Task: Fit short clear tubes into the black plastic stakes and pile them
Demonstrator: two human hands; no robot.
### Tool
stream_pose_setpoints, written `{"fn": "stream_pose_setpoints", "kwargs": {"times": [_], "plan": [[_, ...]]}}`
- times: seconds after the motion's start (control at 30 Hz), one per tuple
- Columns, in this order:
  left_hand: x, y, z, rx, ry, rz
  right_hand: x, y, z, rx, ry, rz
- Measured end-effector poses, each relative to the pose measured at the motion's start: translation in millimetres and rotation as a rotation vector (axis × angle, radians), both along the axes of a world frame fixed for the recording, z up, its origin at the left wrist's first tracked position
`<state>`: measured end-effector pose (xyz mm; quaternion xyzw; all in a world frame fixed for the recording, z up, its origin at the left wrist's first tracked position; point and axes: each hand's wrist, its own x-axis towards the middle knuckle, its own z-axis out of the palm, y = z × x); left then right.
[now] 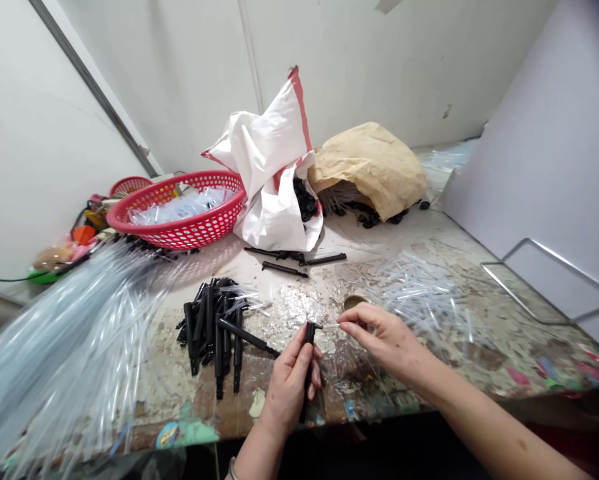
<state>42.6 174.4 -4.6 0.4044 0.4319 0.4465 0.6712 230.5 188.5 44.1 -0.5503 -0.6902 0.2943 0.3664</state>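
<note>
My left hand (293, 380) is wrapped round a black tube part (310, 333), held roughly upright near the table's front edge. A small side nozzle points right from its top. Between thumb and fingertips, my right hand (374, 333) pinches a thin clear tube (330, 326), whose left end meets or nearly meets that nozzle. A pile of similar black parts (212, 327) lies left of my hands, with short clear tubes on it. Loose short clear tubes (424, 293) are spread to the right. A small round brown dish (355, 303) sits just behind my right hand.
Long clear tubes (79, 333) cover the left side. Behind stand a red basket (194, 233), a white sack (274, 153) and a brown sack (374, 160) with black parts. Several black parts (284, 269) lie mid-table. A metal wire frame (544, 317) is at the right.
</note>
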Motion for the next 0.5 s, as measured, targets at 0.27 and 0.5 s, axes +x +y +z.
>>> {"fn": "stream_pose_setpoints", "kwargs": {"times": [0.27, 0.5], "plan": [[-1, -1, 0.2, -0.018, -0.056, 0.046, -11, -2, -7.8, 0.046, -0.009, -0.031], [-2, -2, -0.9, -0.002, -0.025, 0.016, -16, -5, -5.0, 0.026, -0.011, -0.035]]}}
